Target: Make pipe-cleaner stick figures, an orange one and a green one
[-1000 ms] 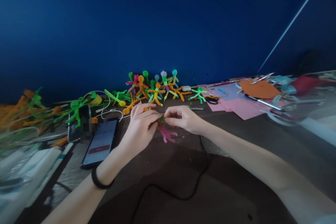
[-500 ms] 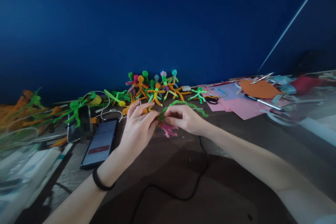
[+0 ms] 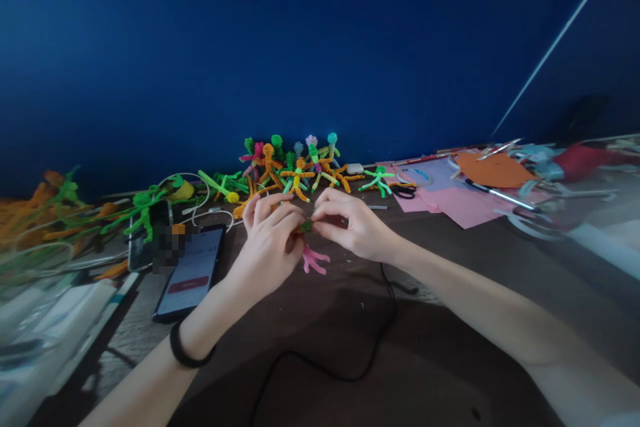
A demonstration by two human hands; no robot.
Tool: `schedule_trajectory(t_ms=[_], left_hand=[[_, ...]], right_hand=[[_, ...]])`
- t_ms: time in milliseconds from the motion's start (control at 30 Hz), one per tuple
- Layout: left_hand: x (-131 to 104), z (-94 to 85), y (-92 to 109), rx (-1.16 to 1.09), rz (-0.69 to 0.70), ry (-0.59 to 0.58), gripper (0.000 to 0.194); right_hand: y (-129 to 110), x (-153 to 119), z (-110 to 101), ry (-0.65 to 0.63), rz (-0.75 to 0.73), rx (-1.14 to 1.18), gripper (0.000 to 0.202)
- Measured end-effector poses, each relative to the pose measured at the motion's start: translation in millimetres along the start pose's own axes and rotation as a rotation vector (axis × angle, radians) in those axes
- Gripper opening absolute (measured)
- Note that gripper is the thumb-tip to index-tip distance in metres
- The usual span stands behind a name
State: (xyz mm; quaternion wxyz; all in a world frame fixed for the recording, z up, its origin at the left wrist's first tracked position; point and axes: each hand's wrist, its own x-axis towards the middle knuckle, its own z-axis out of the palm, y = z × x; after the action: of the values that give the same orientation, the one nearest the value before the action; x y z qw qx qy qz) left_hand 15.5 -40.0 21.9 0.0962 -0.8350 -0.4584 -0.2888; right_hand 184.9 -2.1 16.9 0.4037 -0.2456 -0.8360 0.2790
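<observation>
Both hands meet above the dark table in the middle of the head view. My left hand (image 3: 273, 233) is closed around a small pipe cleaner figure. Its pink pipe cleaner legs (image 3: 315, 260) hang out below the fingers, while the rest is hidden in the hand. A bit of green pipe cleaner (image 3: 305, 226) shows between the two hands. Thumb and fingertips of my right hand (image 3: 353, 223) are pinched together at that green piece. Just behind the hands stand several finished pipe cleaner figures, an orange one (image 3: 269, 163) among them.
A phone (image 3: 193, 273) lies left of my left hand, with a second phone (image 3: 143, 247) beyond it. Green and orange pipe cleaners (image 3: 45, 207) are heaped far left. Pink paper (image 3: 465, 207), scissors (image 3: 404, 191) and a pen (image 3: 503, 196) lie right. A black cable (image 3: 350, 379) crosses the front.
The long green strands that stretched right over my right hand no longer show. The pink legs have shifted slightly down and left, and both hands have moved a little.
</observation>
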Motion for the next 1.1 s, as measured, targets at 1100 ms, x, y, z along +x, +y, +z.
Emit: schedule_trajectory(t_ms=[1100], left_hand=[[-2.7, -1.3, -12.9, 0.205, 0.281, 0.133, 0.012]], right_hand=[[7.5, 2.5, -0.9, -0.163, 0.382, 0.603, 0.009]])
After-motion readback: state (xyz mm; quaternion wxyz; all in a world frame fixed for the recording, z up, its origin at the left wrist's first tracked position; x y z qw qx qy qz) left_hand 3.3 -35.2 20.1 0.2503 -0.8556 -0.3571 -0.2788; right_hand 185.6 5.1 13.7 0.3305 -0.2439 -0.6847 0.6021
